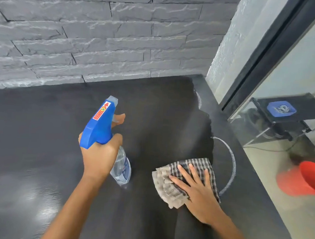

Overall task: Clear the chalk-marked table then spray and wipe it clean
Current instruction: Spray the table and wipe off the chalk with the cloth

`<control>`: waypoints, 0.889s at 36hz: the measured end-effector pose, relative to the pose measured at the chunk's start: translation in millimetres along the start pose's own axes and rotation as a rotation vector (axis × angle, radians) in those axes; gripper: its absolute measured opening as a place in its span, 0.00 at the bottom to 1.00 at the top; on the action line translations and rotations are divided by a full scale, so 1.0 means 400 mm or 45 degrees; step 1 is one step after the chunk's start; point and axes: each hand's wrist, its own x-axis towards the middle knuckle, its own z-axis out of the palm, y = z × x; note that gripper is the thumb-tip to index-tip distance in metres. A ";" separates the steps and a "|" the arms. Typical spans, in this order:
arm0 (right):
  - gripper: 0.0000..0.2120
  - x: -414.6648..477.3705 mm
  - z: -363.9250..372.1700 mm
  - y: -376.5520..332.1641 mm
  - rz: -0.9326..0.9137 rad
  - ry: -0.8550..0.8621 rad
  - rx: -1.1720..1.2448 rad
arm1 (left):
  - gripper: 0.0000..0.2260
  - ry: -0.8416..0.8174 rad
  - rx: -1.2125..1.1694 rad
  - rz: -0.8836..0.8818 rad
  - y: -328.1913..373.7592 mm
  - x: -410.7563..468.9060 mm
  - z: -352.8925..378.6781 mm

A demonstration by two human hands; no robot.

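item 1. left hand point(99, 158): fingers curled round the neck of a clear plastic spray bottle with a blue trigger head point(99, 127), one finger reaching forward to the trigger. the bottle is lifted, nozzle aimed away over the middle of the top.

item 2. right hand point(196, 192): fingers straight and slightly spread, palm pressing flat on a folded checked grey-and-black cloth point(167, 192).

item 3. dark matt table point(41, 130): nothing stands on it; the cloth lies on its right part. most of the surface is darker and reads as wet. a paler strip runs down the right edge.

item 4. white chalk arc point(232, 161): curved line on the paler strip, just beside the cloth's right edge. a fainter mark shows nearer the far corner.

item 5. surroundings: grey stone-look wall point(102, 42) behind; red plastic bucket point(300, 179) on the floor to the right, beyond the table edge.

step in hand (judged): wiping, with clearing done and most marks gone.

handling notes: mist the paler strip before the cloth reaches it. keep the palm flat, sweep outward across the arc to the edge, overlap passes, and turn to a clean fold once chalk loads the cloth. mind overspray towards the wall.
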 end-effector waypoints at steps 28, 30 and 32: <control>0.30 -0.147 0.014 0.042 0.372 -0.062 0.105 | 0.18 -0.026 -0.053 -0.023 0.055 -0.155 -0.041; 0.29 -0.095 -0.012 0.036 0.478 -0.023 0.148 | 0.17 -0.033 -0.053 -0.031 0.062 -0.194 -0.053; 0.27 -0.044 -0.034 -0.005 0.535 -0.016 0.222 | 0.16 -0.032 -0.064 -0.029 0.067 -0.231 -0.063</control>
